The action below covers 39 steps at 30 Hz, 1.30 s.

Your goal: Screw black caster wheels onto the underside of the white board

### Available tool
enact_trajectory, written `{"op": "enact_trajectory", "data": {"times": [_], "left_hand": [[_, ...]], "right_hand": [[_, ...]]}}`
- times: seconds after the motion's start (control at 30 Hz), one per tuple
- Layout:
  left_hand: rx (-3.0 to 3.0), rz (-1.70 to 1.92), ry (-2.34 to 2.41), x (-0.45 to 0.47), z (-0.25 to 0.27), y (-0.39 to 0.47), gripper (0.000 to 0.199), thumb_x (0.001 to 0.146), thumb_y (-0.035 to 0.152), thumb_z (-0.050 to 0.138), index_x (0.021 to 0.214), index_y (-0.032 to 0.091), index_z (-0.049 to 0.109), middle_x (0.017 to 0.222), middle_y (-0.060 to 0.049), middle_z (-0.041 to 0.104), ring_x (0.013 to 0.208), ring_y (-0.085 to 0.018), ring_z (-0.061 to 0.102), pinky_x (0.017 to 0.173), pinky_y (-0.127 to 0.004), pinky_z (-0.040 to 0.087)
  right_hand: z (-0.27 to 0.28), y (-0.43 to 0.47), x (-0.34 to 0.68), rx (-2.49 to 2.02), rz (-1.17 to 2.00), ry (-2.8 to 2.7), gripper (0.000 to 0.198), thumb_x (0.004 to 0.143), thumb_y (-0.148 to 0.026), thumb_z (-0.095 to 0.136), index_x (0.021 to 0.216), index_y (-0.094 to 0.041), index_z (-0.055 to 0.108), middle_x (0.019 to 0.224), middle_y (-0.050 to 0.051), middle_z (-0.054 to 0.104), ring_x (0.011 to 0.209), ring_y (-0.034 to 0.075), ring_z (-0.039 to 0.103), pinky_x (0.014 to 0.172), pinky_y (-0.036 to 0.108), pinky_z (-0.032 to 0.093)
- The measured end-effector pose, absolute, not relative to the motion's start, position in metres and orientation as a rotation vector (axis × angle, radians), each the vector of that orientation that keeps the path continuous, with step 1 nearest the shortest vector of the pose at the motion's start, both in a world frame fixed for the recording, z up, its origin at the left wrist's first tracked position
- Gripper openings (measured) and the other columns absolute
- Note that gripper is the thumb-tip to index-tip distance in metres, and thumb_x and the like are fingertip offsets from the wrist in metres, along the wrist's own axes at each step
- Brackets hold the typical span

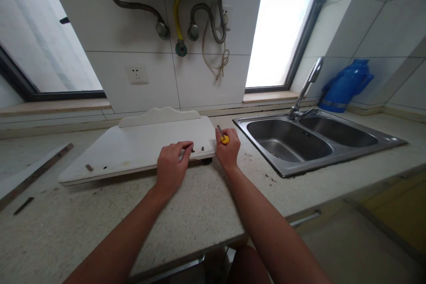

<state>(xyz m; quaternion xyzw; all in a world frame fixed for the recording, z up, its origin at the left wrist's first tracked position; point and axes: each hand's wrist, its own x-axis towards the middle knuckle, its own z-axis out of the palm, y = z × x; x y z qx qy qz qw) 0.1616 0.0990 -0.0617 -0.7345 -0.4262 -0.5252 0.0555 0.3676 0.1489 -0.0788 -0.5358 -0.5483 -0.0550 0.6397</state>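
While the left hand bends over the front edge of a white board with its thumb and fingertips drawn close together, the right hand is closed around a screwdriver at the board's right end. The two hands are apart, with a short stretch of board between them. Something pale shows among the left fingers, but I cannot tell whether they grip it. The screwdriver's yellow collar and metal shaft stick out of the top of the right fist, the shaft pointing up and slightly left.

The board lies on the speckled counter, left of the sink, its wavy back strip toward the wall. A small dark piece sits on it between the hands, and a brown piece lies near its front left corner, beside a dark hole. Under the front edge, near the right hand, a black block shows.

Farther left are a white panel with a brown edge and a thin dark strip. To the right stand the steel sink, its faucet and a blue jug. Hoses hang on the tiled wall behind.
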Motion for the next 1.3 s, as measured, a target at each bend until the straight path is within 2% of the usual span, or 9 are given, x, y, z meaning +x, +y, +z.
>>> {"op": "enact_trajectory", "data": {"times": [0.47, 0.6, 0.77, 0.87, 1.0, 1.2, 1.3], "left_hand": [[-2.236, -1.431, -1.280, 0.163, -0.063, 0.101, 0.021, 0.113, 0.030, 0.063, 0.106, 0.022, 0.081, 0.102, -0.007, 0.089, 0.092, -0.028, 0.079, 0.086, -0.043, 0.052], [-2.286, -1.342, -1.278, 0.163, -0.060, 0.096, 0.018, 0.107, 0.021, 0.063, 0.107, 0.022, 0.080, 0.103, -0.007, 0.088, 0.095, -0.030, 0.078, 0.088, -0.045, 0.050], [-2.346, -1.261, -1.269, 0.163, -0.058, 0.090, 0.027, 0.093, 0.007, 0.056, 0.097, 0.023, 0.077, 0.108, -0.006, 0.088, 0.101, -0.030, 0.076, 0.091, -0.047, 0.049], [-2.343, -1.246, -1.283, 0.163, -0.058, 0.089, 0.027, 0.094, 0.007, 0.055, 0.098, 0.023, 0.077, 0.107, -0.007, 0.087, 0.100, -0.030, 0.076, 0.092, -0.048, 0.050], [-2.308, -1.213, -1.293, 0.165, -0.059, 0.088, 0.028, 0.099, 0.013, 0.057, 0.116, 0.021, 0.078, 0.114, -0.010, 0.086, 0.107, -0.033, 0.075, 0.095, -0.050, 0.050], [-2.331, -1.087, -1.217, 0.163, -0.060, 0.087, 0.016, 0.104, 0.026, 0.067, 0.115, 0.022, 0.078, 0.119, -0.012, 0.085, 0.111, -0.035, 0.075, 0.097, -0.051, 0.051], [-2.373, -0.929, -1.164, 0.158, -0.061, 0.088, 0.028, 0.101, 0.031, 0.076, 0.127, 0.020, 0.077, 0.128, -0.015, 0.082, 0.116, -0.038, 0.073, 0.099, -0.054, 0.053]], "right_hand": [[-0.078, 0.150, 0.366, -1.238, -0.087, -1.227, 0.034, 0.110, -0.050, 0.069, 0.104, -0.016, 0.071, 0.101, 0.003, 0.071, 0.090, 0.015, 0.068, 0.088, 0.035, 0.062], [-0.078, 0.149, 0.365, -1.244, -0.083, -1.228, 0.034, 0.110, -0.049, 0.069, 0.104, -0.016, 0.071, 0.102, 0.004, 0.071, 0.091, 0.015, 0.068, 0.088, 0.035, 0.063], [-0.077, 0.148, 0.365, -1.250, -0.074, -1.225, 0.035, 0.110, -0.051, 0.069, 0.104, -0.017, 0.070, 0.101, 0.004, 0.071, 0.091, 0.015, 0.067, 0.087, 0.035, 0.062], [-0.077, 0.148, 0.365, -1.252, -0.070, -1.223, 0.035, 0.110, -0.051, 0.069, 0.103, -0.017, 0.070, 0.101, 0.004, 0.071, 0.091, 0.015, 0.067, 0.088, 0.035, 0.062], [-0.077, 0.148, 0.365, -1.253, -0.066, -1.221, 0.035, 0.110, -0.051, 0.068, 0.103, -0.017, 0.070, 0.101, 0.004, 0.070, 0.091, 0.015, 0.067, 0.088, 0.035, 0.061], [-0.076, 0.148, 0.364, -1.254, -0.066, -1.223, 0.035, 0.110, -0.052, 0.068, 0.103, -0.017, 0.070, 0.101, 0.004, 0.070, 0.092, 0.016, 0.067, 0.088, 0.035, 0.061], [-0.076, 0.148, 0.364, -1.256, -0.069, -1.224, 0.034, 0.110, -0.050, 0.069, 0.103, -0.017, 0.071, 0.102, 0.004, 0.071, 0.092, 0.015, 0.068, 0.089, 0.035, 0.062]]}}
